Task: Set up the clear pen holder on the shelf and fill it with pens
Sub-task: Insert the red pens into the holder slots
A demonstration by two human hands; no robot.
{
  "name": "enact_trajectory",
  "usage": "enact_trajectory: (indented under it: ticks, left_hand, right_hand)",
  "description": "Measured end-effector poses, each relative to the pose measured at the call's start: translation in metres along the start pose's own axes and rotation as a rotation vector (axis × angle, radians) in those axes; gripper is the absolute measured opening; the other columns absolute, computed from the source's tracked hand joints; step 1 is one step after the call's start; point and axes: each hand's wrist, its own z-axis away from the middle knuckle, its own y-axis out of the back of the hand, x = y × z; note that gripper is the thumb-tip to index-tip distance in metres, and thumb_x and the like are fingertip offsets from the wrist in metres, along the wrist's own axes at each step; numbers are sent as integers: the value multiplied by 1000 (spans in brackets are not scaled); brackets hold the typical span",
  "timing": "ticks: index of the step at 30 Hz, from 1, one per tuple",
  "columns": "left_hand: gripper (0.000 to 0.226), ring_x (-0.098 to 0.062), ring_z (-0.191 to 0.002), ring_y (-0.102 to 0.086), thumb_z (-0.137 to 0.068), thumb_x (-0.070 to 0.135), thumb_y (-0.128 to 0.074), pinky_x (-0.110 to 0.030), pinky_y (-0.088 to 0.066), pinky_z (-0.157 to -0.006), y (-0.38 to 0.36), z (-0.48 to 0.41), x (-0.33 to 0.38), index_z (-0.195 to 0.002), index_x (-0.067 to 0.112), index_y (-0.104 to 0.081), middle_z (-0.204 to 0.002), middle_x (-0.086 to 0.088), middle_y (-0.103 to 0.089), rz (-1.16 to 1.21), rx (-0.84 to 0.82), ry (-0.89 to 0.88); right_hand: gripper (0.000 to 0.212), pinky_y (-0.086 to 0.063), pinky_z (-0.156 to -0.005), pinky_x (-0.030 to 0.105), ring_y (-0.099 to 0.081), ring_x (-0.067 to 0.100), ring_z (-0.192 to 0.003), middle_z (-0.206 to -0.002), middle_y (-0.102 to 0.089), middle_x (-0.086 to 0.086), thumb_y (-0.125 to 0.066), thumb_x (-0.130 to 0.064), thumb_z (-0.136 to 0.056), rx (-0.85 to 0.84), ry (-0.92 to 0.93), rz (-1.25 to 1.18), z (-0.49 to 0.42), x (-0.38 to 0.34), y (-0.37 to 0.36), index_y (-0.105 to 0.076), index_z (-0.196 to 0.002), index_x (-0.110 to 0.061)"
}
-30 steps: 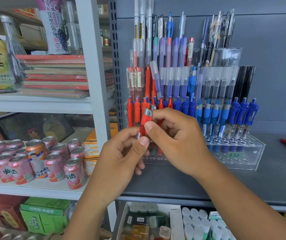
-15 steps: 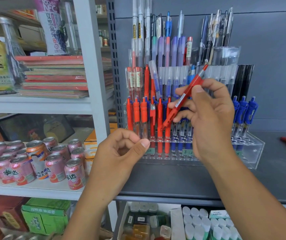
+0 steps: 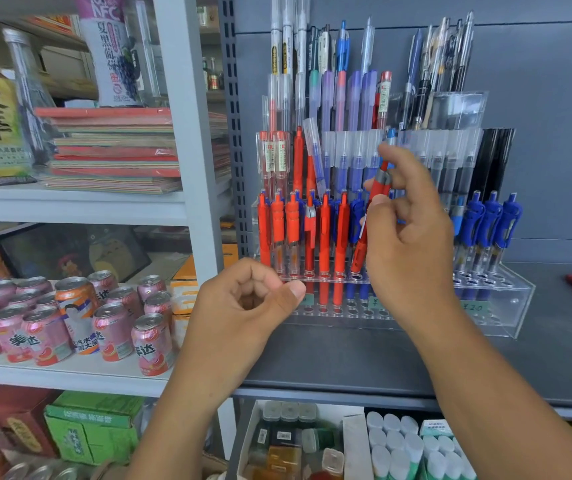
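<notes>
Red pen, half hidden, between right hand fingers; left hand fingers clenched, empty

Both arms bare, wrist to frame edge. L hand centre, L forearm enters bottom centre; R hand centre-right, R forearm from bottom-right corner. L thumbnail short, trimmed.

i'm standing in a small shop: a price label on the front of the clear pen holder, drink cans shelved left of it, stacked notebooks up-left of it, white-capped tubes below it.
</notes>
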Motion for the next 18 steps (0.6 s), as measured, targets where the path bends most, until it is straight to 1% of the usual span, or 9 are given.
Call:
enact_trajectory:
  ticks: [1, 2, 4, 7, 9, 11, 14, 16, 18]
  left_hand:
    - [23, -7, -61, -52, -72, 37, -75, -17, -45, -62, 0, 0, 0, -70, 17, -63, -67, -9, -58, -3, 1, 1]
    - [23, -8, -62, -52, -72, 36, -75, -18, -45, -62, 0, 0, 0, -71, 16, -63, -68, -11, -58, -7, 3, 3]
    - [23, -10, -62, -52, -74, 36, -75, -19, -46, -62, 1, 0, -1, -71, 16, -63, -68, -13, -57, -17, 6, 7]
    - [23, -9, -59, -50, -75, 35, -75, -18, -45, -59, 1, -1, -2, -70, 16, -62, -67, -12, -56, -24, 3, 9]
    - [22, -8, -59, -50, -76, 34, -75, -18, -44, -59, 2, -1, -3, -70, 16, -62, -67, -11, -55, -27, 2, 5]
    - [22, -8, -61, -50, -77, 32, -75, -17, -44, -60, 2, -1, -5, -69, 16, -62, -65, -8, -54, -25, 2, 3]
    - [20, -6, -61, -49, -79, 25, -76, -16, -44, -60, 2, -2, -7, -67, 18, -61, -62, 3, -53, -29, -7, 0]
    - [21, -6, -61, -49, -80, 22, -76, -16, -43, -59, 2, -3, -8, -66, 18, -61, -62, 5, -53, -29, -12, -2]
    - [22, -5, -60, -48, -80, 20, -76, -15, -42, -59, 2, -4, -9, -65, 17, -60, -62, 3, -52, -17, -17, -3]
  right_hand:
    - [46, -53, -85, 35, -61, 9, -90, -115, -52, -31, -45, -12, -97, -1, -2, 20, 0, 1, -1, -48, -135, -38]
    - [44, -52, -83, 32, -59, 8, -87, -111, -51, -31, -47, -11, -96, -5, 0, 41, 0, 2, -1, -52, -132, -37]
    - [40, -49, -79, 26, -57, 5, -86, -107, -50, -27, -51, -10, -94, -22, 10, 103, 1, 2, -1, -58, -126, -33]
    - [32, -42, -76, 13, -55, 4, -81, -101, -50, -22, -53, -13, -92, -31, 15, 200, 0, 4, -1, -63, -118, -29]
    - [26, -37, -79, 5, -52, 2, -80, -99, -51, -18, -54, -14, -92, -35, 28, 272, -1, 6, -2, -67, -111, -24]
    - [25, -32, -81, -1, -50, 0, -84, -97, -51, -15, -54, -15, -92, -49, 34, 319, 0, 7, -2, -69, -110, -23]
    - [25, -31, -80, -1, -49, -1, -83, -96, -49, -16, -54, -14, -92, -56, 37, 332, 0, 7, -1, -69, -111, -23]
    - [26, -32, -78, 1, -48, -2, -79, -98, -48, -17, -54, -14, -93, -54, 41, 332, 1, 7, -2, -68, -112, -24]
    - [27, -35, -78, 6, -48, -4, -77, -101, -48, -17, -53, -13, -92, -44, 53, 325, 3, 8, -3, -66, -114, -24]
